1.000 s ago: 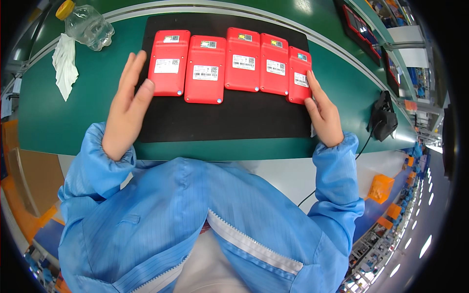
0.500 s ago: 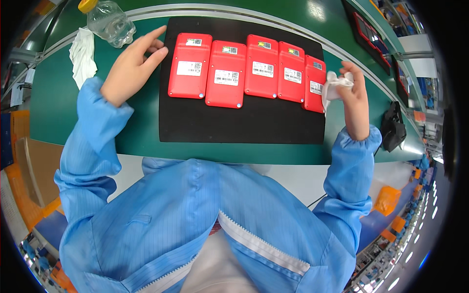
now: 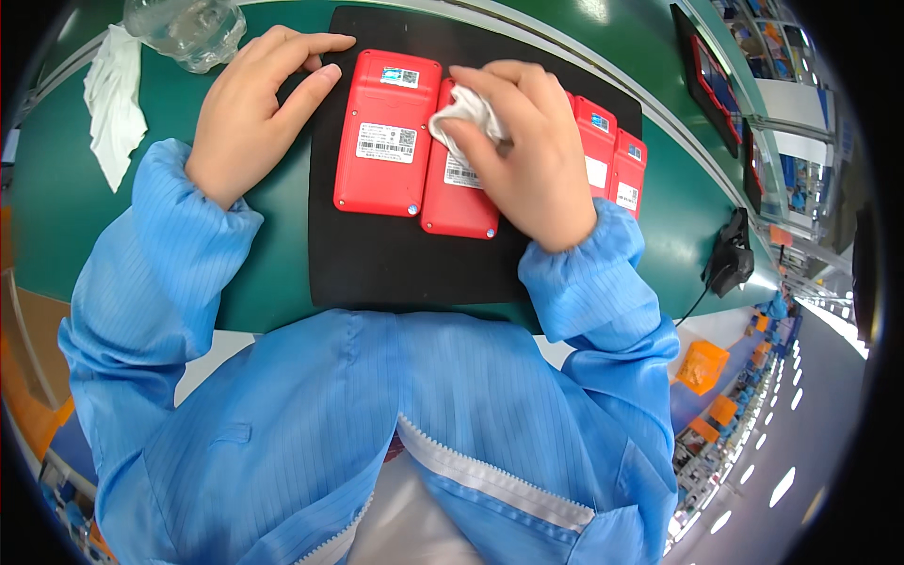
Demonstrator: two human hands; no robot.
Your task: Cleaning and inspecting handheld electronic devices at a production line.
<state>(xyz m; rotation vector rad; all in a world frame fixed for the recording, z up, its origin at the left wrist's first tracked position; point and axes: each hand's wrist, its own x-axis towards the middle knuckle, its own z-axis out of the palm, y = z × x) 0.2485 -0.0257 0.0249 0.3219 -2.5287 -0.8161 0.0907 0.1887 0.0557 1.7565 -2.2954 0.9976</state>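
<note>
A row of several red handheld devices (image 3: 381, 108), backs up with white labels, lies on a black mat (image 3: 405, 268). Pinched in my right hand (image 3: 541, 155) is a crumpled white cloth (image 3: 463, 118), against the upper part of the second device (image 3: 452, 207) from the left. This hand covers most of the middle device and part of its neighbour. My left hand (image 3: 250, 118) rests at the mat's left edge, thumb and index finger apart and nothing seen in it. Its fingertips are close to the leftmost device without gripping it.
On the green table (image 3: 264, 254), a clear plastic bottle (image 3: 193, 33) lies beyond my left hand, beside another white cloth (image 3: 118, 108). A black object with a cable (image 3: 730, 252) sits at the right. Further dark-screened red devices (image 3: 718, 85) stand at the far right.
My right hand has carried the cloth leftward from the rightmost device to the second from the left. My left hand stays by the mat's left edge. The whole view has shifted somewhat.
</note>
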